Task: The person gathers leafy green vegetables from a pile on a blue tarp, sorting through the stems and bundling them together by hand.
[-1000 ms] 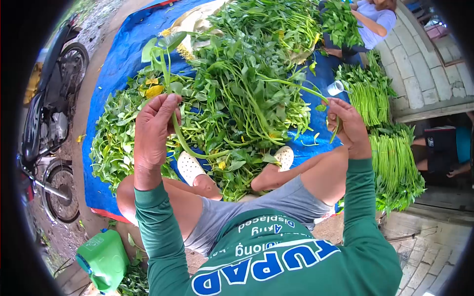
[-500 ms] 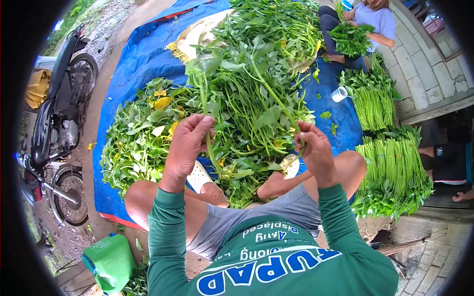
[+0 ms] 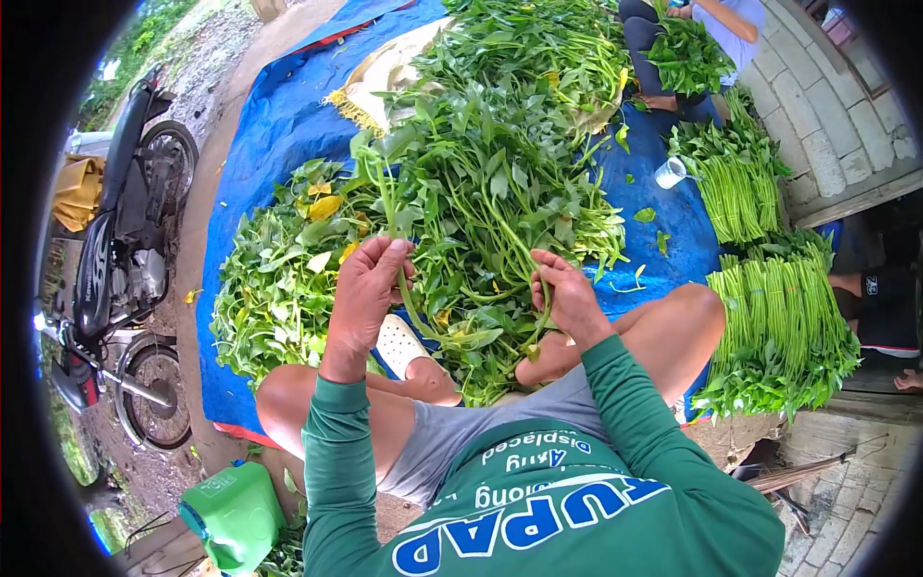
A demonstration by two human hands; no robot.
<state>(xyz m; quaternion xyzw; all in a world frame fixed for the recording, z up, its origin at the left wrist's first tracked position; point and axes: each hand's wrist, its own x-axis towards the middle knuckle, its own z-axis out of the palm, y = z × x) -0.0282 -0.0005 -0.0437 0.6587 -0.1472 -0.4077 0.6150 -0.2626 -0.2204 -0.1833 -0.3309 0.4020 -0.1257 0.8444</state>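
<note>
By the left hand (image 3: 373,279), at nine o'clock, a leafy stem (image 3: 388,197) is pinched; by the right hand (image 3: 569,296), at three, a second stem (image 3: 519,245). Either could be snapped by hard pulling.

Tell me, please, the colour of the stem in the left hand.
The stem is light green, seen in the head view.

Many greens over blue

The held stems (image 3: 411,308) are pale green; the leafy pile (image 3: 461,183) runs mid to deep green, with yellow leaves (image 3: 325,208) at left. The tarpaulin (image 3: 274,115) is blue, edged in red. At right, the bundled stalks (image 3: 777,313) are bright yellow-green. Near, a dark green shirt (image 3: 625,442) carries blue letters (image 3: 510,531) outlined in white. The shorts (image 3: 433,447) are grey. The clog (image 3: 397,344) is cream, dotted with dark holes. At left, the motorcycle (image 3: 94,288) is mostly black.
</note>
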